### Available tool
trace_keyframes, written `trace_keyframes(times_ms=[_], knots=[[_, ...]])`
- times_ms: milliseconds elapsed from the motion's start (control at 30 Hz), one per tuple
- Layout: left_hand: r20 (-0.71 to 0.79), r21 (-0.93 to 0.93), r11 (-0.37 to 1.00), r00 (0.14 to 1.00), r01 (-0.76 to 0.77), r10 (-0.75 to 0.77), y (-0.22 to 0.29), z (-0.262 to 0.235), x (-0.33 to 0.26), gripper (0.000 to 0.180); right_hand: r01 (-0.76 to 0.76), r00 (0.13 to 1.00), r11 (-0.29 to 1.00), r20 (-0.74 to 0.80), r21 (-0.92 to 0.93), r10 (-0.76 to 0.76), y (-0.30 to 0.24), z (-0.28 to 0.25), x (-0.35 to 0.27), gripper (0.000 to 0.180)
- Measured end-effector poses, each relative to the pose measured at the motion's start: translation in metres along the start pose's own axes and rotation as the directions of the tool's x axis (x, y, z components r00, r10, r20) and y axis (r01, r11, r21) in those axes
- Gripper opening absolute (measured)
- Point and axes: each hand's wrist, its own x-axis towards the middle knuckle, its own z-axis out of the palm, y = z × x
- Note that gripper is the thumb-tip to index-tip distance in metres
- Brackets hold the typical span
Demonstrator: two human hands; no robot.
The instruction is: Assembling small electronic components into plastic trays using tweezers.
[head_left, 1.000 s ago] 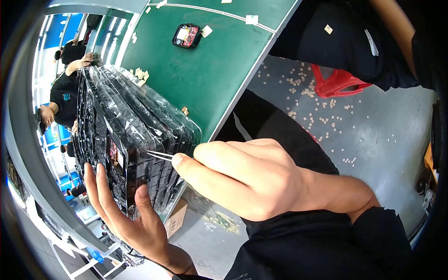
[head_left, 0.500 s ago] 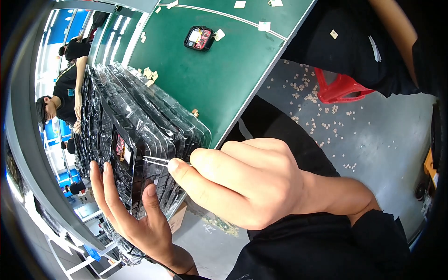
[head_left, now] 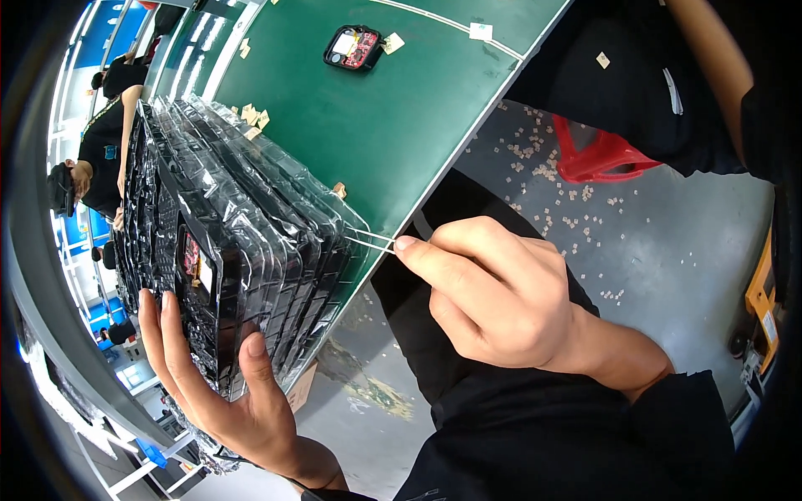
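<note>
My left hand (head_left: 230, 409) rests at the near end of a stack of black trays (head_left: 213, 334) with clear plastic sheets, its fingers stretched out along the front face and its thumb raised apart. Just above those fingers sits a black-cased device (head_left: 198, 265) with a red circuit board and a pale square part. My right hand (head_left: 501, 288) pinches thin metal tweezers (head_left: 369, 241), whose tips point left near the stack's right edge. Whether anything is between the tips is too small to tell. A second device (head_left: 353, 47) with a red board lies farther up the green table (head_left: 334, 134).
Small pale paper squares (head_left: 253, 117) lie on the table beside the stack, and many more litter the grey floor (head_left: 660, 250). A red stool (head_left: 593, 154) stands at right by a person in dark clothes. Another person (head_left: 100, 159) is at the far left.
My right hand has drawn the tweezers rightward and up, away from the device in front of my left hand. The view has shifted slightly; my left hand stays at the stack.
</note>
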Motion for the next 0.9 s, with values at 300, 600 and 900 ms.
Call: trace_keyframes(times_ms=[300, 600, 900], knots=[[-0.009, -0.026, 1.000, 1.000, 0.003, -0.003, -0.003, 0.000, -0.004, 0.060, 0.072, 0.997, 0.994, 0.034, -0.077, -0.070, 0.002, 0.000, -0.010, 0.022], [0.002, -0.003, 1.000, 1.000, 0.025, -0.025, -0.003, -0.001, -0.005, 0.061, 0.118, 0.992, 0.991, 0.060, -0.055, -0.115, 0.002, 0.000, -0.006, 0.027], [0.010, 0.039, 0.999, 1.000, -0.019, 0.018, -0.006, -0.002, -0.003, 0.062, 0.083, 0.995, 0.996, 0.052, -0.016, -0.083, -0.006, -0.002, -0.001, 0.031]])
